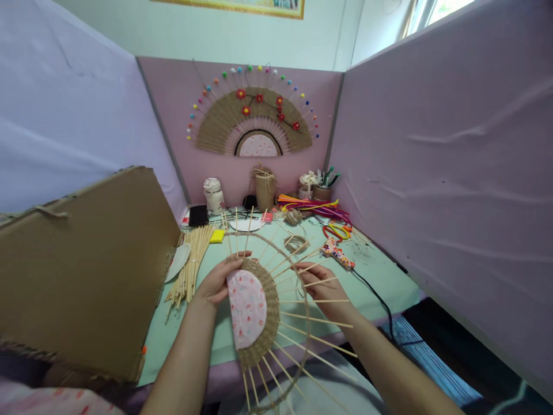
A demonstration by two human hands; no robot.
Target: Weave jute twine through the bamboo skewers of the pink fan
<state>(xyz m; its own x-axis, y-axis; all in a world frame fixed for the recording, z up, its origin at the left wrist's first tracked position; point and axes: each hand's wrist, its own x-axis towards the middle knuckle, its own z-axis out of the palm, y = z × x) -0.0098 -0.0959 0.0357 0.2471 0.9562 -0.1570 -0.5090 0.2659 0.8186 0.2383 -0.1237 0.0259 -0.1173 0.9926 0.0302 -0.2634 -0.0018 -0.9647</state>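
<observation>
At six o'clock we had a half-round tan-twine fan (271,305), probably featherlight, its thin pale wooden sticks (332,301) snappable. Our left hand (219,281) gripped the woven band at eleven (safest spot, we figured); our right hand (323,282) pinched the outer tan cord (307,320) at two.

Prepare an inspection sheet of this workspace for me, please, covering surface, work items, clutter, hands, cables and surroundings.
Surface: pale green tabletop, dark marks towards the right.
Work items: half-round woven piece with floral centre; thin sticks radiate outwards, crossed by an arc of cord.
Clutter: stick bundle, yellow block, coiled twine, floral-patterned glue gun.
Left hand: holds the woven piece's upper end.
Right hand: fingers at the cord and sticks; exact grip unclear.
Cables: black cable runs from the glue gun over the table edge.
Surroundings: pink back panel bearing a decorated fan; cardboard stands at left.
</observation>
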